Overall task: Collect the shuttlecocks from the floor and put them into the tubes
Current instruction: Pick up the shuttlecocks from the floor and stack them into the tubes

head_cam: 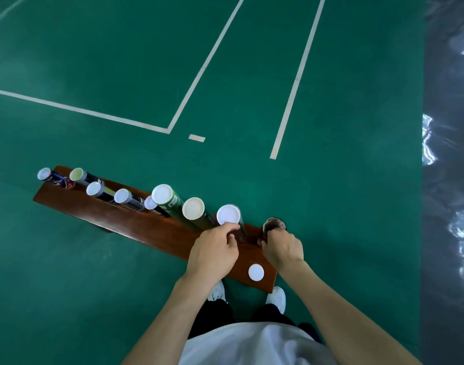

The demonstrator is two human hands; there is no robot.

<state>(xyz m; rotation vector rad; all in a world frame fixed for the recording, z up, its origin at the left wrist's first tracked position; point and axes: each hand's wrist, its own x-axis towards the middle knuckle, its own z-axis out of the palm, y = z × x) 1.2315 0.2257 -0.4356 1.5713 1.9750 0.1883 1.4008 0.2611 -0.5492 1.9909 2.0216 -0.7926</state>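
on the wooden bench [136,227] a row of capped tubes [162,196] stands. the left hand [215,248] curls its fingers around the white-capped tube [228,216]. the right hand [283,246] grips the open dark tube [273,224]; a loose white cap [256,272] lies on the bench just beside it.

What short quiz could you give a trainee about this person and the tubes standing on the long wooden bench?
1. True or false: the loose round white lid lies on the green court floor.
2. Which hand grips the open-topped dark tube? A) left hand B) right hand C) neither
3. Fill the gap: the left hand holds the dark tube capped with a white lid, which stands on the reddish-brown wooden ____.

Key:
1. False; it lies on the bench, near its close end.
2. B; the right hand curls round it.
3. bench
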